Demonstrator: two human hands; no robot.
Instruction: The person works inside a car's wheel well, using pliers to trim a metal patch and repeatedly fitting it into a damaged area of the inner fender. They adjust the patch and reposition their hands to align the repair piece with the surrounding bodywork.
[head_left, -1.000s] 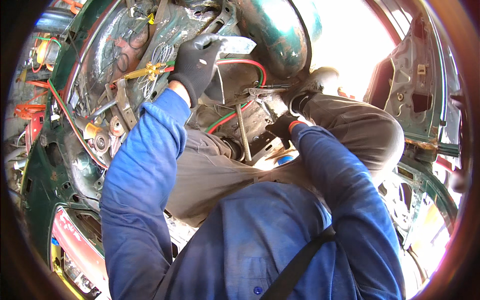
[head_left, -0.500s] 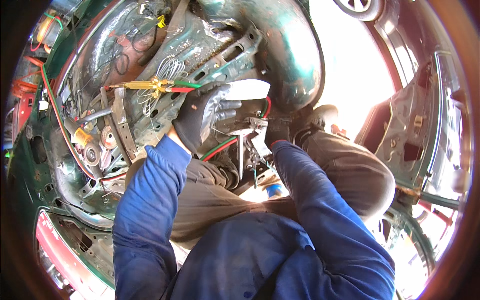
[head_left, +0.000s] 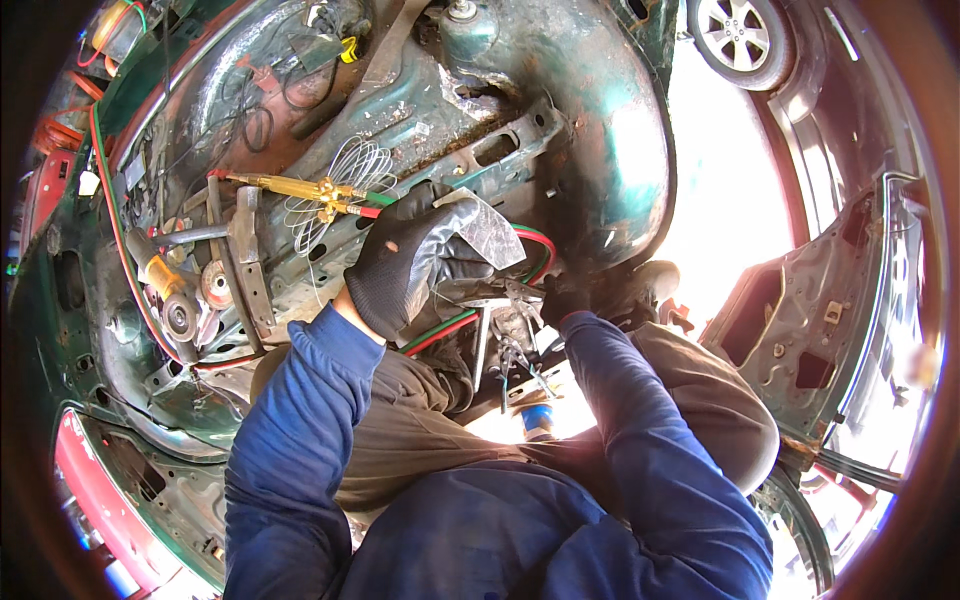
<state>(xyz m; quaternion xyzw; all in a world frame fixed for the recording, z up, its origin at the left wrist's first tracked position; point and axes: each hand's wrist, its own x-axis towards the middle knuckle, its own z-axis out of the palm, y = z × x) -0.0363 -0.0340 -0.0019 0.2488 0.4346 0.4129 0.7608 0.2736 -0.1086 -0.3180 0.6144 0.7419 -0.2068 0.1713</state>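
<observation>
My left hand (head_left: pixel 408 258), in a black glove, pinches a thin, pale piece of sheet metal (head_left: pixel 490 235). The piece slants up and right from the fingers. My right hand (head_left: pixel 566 300), dark-gloved and deep in shadow, looks closed on the end of a plier-like metal tool (head_left: pixel 492 293); its fingers are hard to make out. The tool's dark jaws point toward my left hand, just below the sheet. Beneath it, between my knees, several metal hand tools (head_left: pixel 515 350) hang or lie close together. Red and green hoses (head_left: pixel 440 330) run behind my left wrist.
A brass gas torch (head_left: pixel 300 190) lies on a coil of wire (head_left: pixel 350 165), left of my hand. Beyond are a hammer (head_left: pixel 242 228) and an angle grinder (head_left: pixel 172 298). Green car body metal (head_left: pixel 600 130) surrounds me. A loose door (head_left: pixel 810 300) stands at right.
The sheet metal has tipped downward and turned, its face now greyer. The plier-like tool shows more clearly below it. My head view has shifted slightly, moving the surroundings.
</observation>
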